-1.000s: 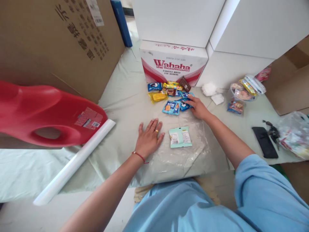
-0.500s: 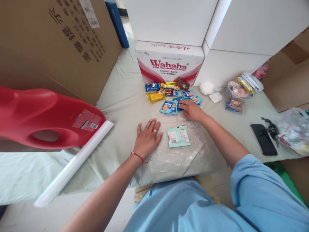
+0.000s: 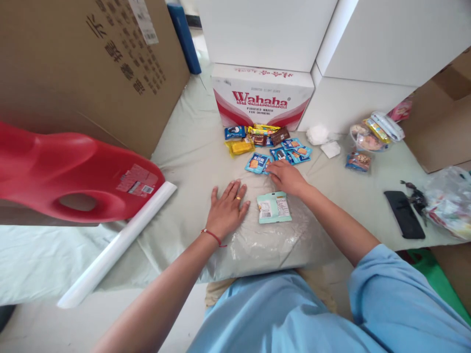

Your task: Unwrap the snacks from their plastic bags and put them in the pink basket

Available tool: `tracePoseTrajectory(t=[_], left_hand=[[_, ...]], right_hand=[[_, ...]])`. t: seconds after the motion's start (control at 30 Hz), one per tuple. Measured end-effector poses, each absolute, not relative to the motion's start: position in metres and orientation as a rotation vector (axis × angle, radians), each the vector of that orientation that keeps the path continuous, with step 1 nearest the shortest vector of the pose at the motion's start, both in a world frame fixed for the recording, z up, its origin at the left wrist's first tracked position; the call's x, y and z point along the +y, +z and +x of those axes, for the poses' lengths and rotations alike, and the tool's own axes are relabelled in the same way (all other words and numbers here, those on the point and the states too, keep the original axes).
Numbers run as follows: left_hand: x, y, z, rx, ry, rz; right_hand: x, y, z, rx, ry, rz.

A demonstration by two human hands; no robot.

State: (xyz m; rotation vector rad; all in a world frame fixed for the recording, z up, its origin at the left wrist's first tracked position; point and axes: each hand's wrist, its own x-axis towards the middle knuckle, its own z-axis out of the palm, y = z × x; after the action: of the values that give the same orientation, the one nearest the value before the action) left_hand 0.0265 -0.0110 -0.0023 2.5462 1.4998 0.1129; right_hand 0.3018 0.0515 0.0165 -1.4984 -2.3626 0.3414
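Note:
My left hand (image 3: 227, 211) lies flat, fingers spread, on the left edge of a clear plastic sheet (image 3: 272, 242) spread over the pale cloth. A pale green snack packet (image 3: 274, 208) rests on that sheet just right of it. My right hand (image 3: 287, 177) reaches forward with bent fingers. Its fingertips pinch the corner of a blue snack packet (image 3: 267, 169) at the near edge of a pile of small snack packets (image 3: 263, 142). Another blue packet (image 3: 256, 162) lies just left of those fingertips.
A Wahaha carton (image 3: 262, 97) stands behind the pile. A big cardboard box (image 3: 91, 63) and a red plastic stool (image 3: 73, 171) fill the left, with a white roll (image 3: 117, 245) beside them. On the right lie tissues (image 3: 318, 134), a snack tub (image 3: 370, 137), a black phone (image 3: 405, 214) and a plastic bag (image 3: 447, 201).
My right hand has drawn back from the far blue packets towards me and to the left, to the pile's near edge. My left hand and the green packet have stayed put.

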Motion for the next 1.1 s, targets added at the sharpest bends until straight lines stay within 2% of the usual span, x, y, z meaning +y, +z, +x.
tracePoseTrajectory(t=[0.17, 0.5, 0.8, 1.0, 1.1], left_hand=[[-0.011, -0.002, 0.027, 1.508, 0.109, 2.547], [-0.011, -0.001, 0.027, 1.502, 0.112, 2.53], [-0.011, -0.004, 0.026, 1.489, 0.154, 2.527], [-0.012, -0.002, 0.026, 1.489, 0.155, 2.518], [-0.012, -0.001, 0.026, 1.491, 0.161, 2.514]], right_hand=[[0.063, 0.014, 0.308, -2.217, 0.138, -1.838], [0.081, 0.0, 0.312, -2.105, -0.05, -1.952], [0.085, -0.005, 0.318, -1.963, -0.073, -2.02], [0.085, 0.018, 0.318, -1.898, 0.047, -2.209], [0.077, 0.03, 0.331, -1.716, 0.148, -2.121]])
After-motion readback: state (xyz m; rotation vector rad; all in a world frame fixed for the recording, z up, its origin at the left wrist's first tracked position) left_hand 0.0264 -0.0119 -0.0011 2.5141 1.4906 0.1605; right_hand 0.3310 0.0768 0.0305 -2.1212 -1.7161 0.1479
